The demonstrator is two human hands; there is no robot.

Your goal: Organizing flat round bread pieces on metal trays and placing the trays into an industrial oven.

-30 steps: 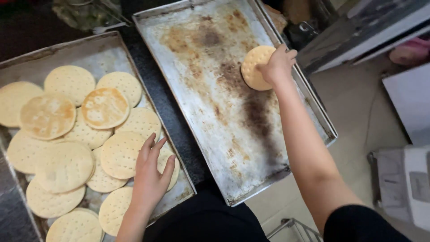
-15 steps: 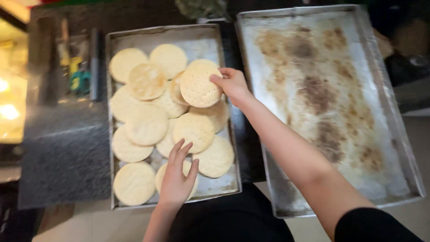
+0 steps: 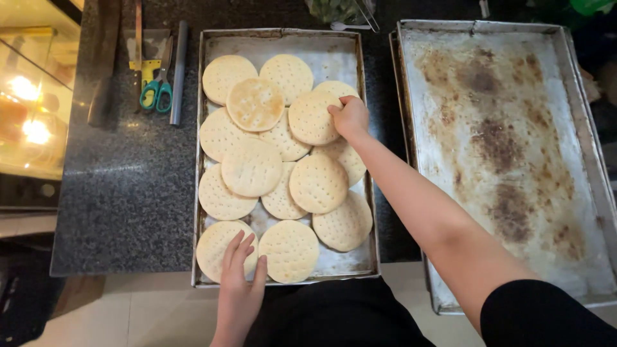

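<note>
A metal tray (image 3: 283, 38) on the dark counter holds several round, pale, dotted flatbreads, overlapping. My right hand (image 3: 350, 117) reaches across and grips the edge of one flatbread (image 3: 312, 117) lying on top of the pile near the tray's right side. My left hand (image 3: 241, 273) rests flat with fingers apart on the front-left flatbread (image 3: 215, 247) at the tray's near edge. One browner flatbread (image 3: 255, 104) sits on top near the back.
A second, larger metal tray (image 3: 508, 141), stained brown and bare, lies to the right. Green-handled scissors (image 3: 156, 90) and long tools lie on the granite counter (image 3: 122, 186) at left. A lit glass case (image 3: 29, 109) is at far left.
My right hand carried a flatbread from the stained right tray over to the left tray and set it on the pile. The camera view shifted left. The left hand stayed on the front flatbread.
</note>
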